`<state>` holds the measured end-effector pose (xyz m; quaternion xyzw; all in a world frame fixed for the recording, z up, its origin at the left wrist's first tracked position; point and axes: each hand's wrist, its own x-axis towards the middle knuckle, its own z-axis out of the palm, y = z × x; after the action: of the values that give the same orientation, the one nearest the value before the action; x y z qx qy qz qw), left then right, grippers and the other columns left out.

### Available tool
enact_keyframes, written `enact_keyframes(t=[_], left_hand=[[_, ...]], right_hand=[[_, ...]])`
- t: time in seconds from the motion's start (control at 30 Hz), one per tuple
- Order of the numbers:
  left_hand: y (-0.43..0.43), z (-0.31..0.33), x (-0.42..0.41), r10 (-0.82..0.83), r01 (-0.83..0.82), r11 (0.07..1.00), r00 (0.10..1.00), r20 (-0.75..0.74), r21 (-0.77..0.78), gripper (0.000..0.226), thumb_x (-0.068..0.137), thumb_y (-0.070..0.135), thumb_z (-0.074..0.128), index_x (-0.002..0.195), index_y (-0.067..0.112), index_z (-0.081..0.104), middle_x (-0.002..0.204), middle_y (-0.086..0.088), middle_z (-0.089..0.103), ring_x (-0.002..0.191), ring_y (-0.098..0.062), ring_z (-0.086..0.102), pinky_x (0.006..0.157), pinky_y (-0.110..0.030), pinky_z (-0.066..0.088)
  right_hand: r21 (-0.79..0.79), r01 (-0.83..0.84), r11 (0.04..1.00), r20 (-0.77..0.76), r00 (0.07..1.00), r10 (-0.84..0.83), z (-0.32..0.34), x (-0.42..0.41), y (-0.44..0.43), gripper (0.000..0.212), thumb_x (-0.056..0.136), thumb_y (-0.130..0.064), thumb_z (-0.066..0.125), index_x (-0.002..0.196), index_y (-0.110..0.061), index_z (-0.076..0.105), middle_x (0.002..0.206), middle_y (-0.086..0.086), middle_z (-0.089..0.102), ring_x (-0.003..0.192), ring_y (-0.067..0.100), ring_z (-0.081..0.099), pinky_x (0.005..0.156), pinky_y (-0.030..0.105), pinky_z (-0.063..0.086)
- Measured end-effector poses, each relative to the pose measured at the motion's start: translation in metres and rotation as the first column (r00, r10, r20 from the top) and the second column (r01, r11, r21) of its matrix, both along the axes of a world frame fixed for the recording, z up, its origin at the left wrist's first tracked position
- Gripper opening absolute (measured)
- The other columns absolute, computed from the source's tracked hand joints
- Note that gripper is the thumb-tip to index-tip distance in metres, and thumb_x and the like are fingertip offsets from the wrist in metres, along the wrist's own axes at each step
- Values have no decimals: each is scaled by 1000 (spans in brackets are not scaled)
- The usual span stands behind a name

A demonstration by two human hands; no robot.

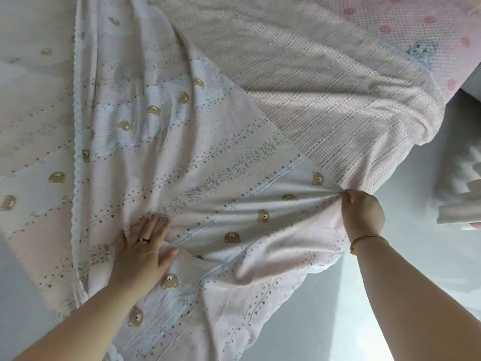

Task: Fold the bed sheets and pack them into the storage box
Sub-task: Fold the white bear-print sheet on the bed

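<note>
Where it bunches, pink bear-print sheet [208,157], lace-edged

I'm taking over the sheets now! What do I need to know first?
Left hand: flat, fingers straight, pressing the sheet down.
Right hand: pinches the sheet's bunched edge, next to the checked cover.
Sheet: spread out and creased, lying partly over the checked cover.
Done: no tidy fold shows yet.
Left: fold the sheet, then pack it in the box, which is not in view.
</note>
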<state>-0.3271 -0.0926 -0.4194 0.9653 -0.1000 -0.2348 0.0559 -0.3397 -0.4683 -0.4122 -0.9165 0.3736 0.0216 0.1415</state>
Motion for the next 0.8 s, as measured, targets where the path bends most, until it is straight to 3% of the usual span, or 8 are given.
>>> enact_keyframes(t=[0.1, 0.17, 0.3, 0.4, 0.5, 0.57, 0.73, 0.8], left_hand=[[-1, 4, 4, -17, 17, 1000, 999, -35, 11, 131, 36, 84, -34, 146, 26, 5, 142, 13, -18, 144, -16, -1, 114, -43, 2], [3, 6, 5, -48, 49, 999, 998, -51, 10, 133, 36, 82, -39, 147, 25, 8, 147, 12, -15, 144, -17, 0, 114, -41, 3], [26, 14, 7, 91, -77, 990, 989, 115, -118, 87, 79, 69, 10, 138, 13, 41, 147, -16, 33, 136, -37, 29, 109, -51, 22], [46, 29, 24, 318, -296, 944, 935, 159, -145, 57, 92, 37, 47, 140, 10, 36, 150, -18, 25, 139, -34, 20, 112, -46, 19], [69, 40, 52, 517, -515, 827, 854, -55, -227, 64, 92, 27, 51, 146, 12, 19, 153, -12, 19, 140, -29, 20, 111, -39, 22], [81, 43, 74, 504, -524, 802, 851, -146, -287, 68, 91, 29, 53, 146, 12, 18, 150, -11, 27, 136, -28, 30, 107, -36, 30], [102, 34, 142, 569, -622, 679, 782, -256, -391, 59, 87, 31, 59, 135, 5, 37, 128, -15, 52, 114, -32, 52, 87, -33, 42], [115, 27, 177, 531, -612, 668, 791, -305, -424, 42, 87, 32, 59, 118, 4, 54, 104, -11, 63, 101, -32, 59, 76, -33, 45]], right_hand=[[41, 47, 998, -62, 997, -44, -2, 6, 5, 32, 95, -9, 38, 119, -4, 59, 119, 20, 58, 113, 36, 46, 87, 39, 39], [53, 65, 996, -42, 997, -63, 0, 9, 16, 41, 91, -4, 41, 132, -7, 47, 135, 17, 45, 124, 34, 35, 101, 39, 29], [47, -148, 988, 70, 987, 145, 3, -1, 68, 45, 88, -5, 49, 132, -6, 45, 136, 14, 43, 128, 33, 31, 108, 38, 21], [83, -295, 952, 132, 950, 283, 5, -7, 125, 35, 85, -4, 51, 119, -4, 58, 125, 15, 55, 122, 36, 43, 104, 44, 31], [132, -397, 908, 204, 907, 367, 5, -9, 188, 27, 68, -2, 58, 92, -5, 70, 91, 11, 70, 89, 37, 64, 79, 45, 51], [213, -456, 864, 259, 879, 400, 9, 1, 229, 25, 62, -6, 58, 83, -8, 72, 78, 5, 71, 73, 30, 68, 65, 32, 54], [474, -477, 740, 245, 879, 410, 23, 50, 335, 54, 75, -31, 31, 116, -15, 62, 112, -1, 63, 103, 17, 59, 80, 15, 41], [445, -465, 765, 235, 885, 402, 19, 72, 381, 50, 74, -31, 33, 110, -16, 65, 107, -2, 64, 97, 15, 60, 74, 12, 38]])
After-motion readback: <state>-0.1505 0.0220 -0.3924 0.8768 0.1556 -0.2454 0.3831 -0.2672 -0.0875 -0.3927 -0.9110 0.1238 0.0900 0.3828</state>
